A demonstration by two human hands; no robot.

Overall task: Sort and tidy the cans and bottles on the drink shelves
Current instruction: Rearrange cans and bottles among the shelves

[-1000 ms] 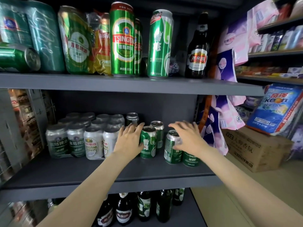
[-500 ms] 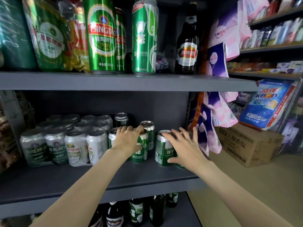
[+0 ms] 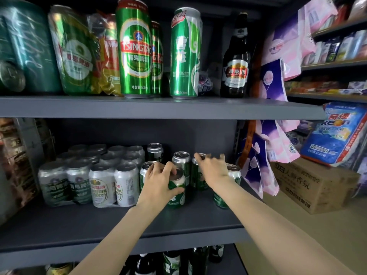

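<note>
Several small green beer cans stand loose on the grey middle shelf (image 3: pixel 119 225). My left hand (image 3: pixel 158 181) grips the front green can (image 3: pixel 176 195), with fingers on its top and the thumb round its side. My right hand (image 3: pixel 212 167) reaches further back with its fingers spread and loosely bent over the top of a green can (image 3: pixel 195 177) behind. Another green can (image 3: pixel 234 173) stands just right of my right wrist. One more can (image 3: pixel 181 159) stands between the hands, and a further can (image 3: pixel 155 151) is at the back.
A shrink-wrapped pack of silver cans (image 3: pixel 89 175) fills the shelf's left side. Tall green cans (image 3: pixel 135 52) and a brown bottle (image 3: pixel 236 56) stand on the upper shelf. Dark bottles (image 3: pixel 170 262) are below. To the right are hanging pink packs (image 3: pixel 258 165) and a cardboard box (image 3: pixel 313 181).
My left hand has shifted from the can's side to a grip over its top. My right hand has left the front can and reached deeper over the cans behind.
</note>
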